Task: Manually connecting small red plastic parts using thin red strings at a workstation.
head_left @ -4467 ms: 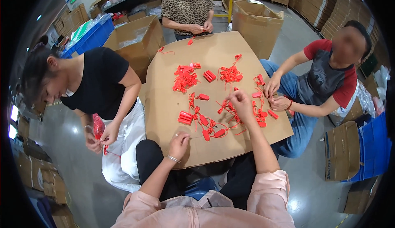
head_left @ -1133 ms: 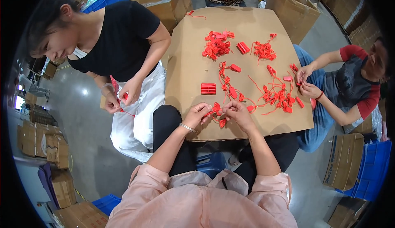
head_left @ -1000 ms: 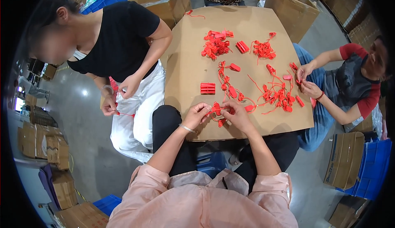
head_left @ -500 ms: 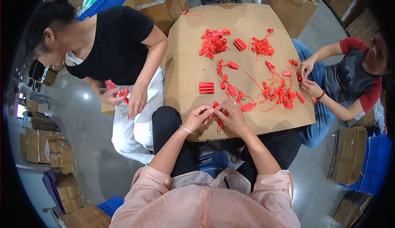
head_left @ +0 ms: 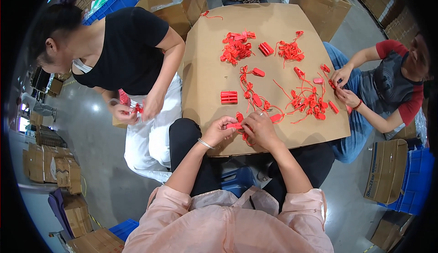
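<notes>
At the near edge of the cardboard tabletop [head_left: 205,111], my left hand [head_left: 219,131] pinches one end of a small flat red plastic piece [head_left: 234,126]. My right hand [head_left: 261,130] is closed at its other end; its fingertips partly hide what they grip. Red cord hangs just below, between the two hands. Beyond them lies a loose string of red cords and tags [head_left: 251,91]. To the right is a tangled heap of red cords and flat red pieces [head_left: 312,104]. A bundle of red pieces [head_left: 229,97] lies ahead of my left hand.
Farther back are two red cord piles [head_left: 236,47] [head_left: 290,51] and another red bundle [head_left: 266,49]. Co-workers sit at the left, right and far sides, handling red pieces. Open cardboard boxes [head_left: 319,9] stand behind the table. A blue stool [head_left: 238,181] shows below me.
A flat red piece now shows between my hands, where before only my pinched fingertips met. My right hand has turned slightly. The far person's hands now show red pieces.
</notes>
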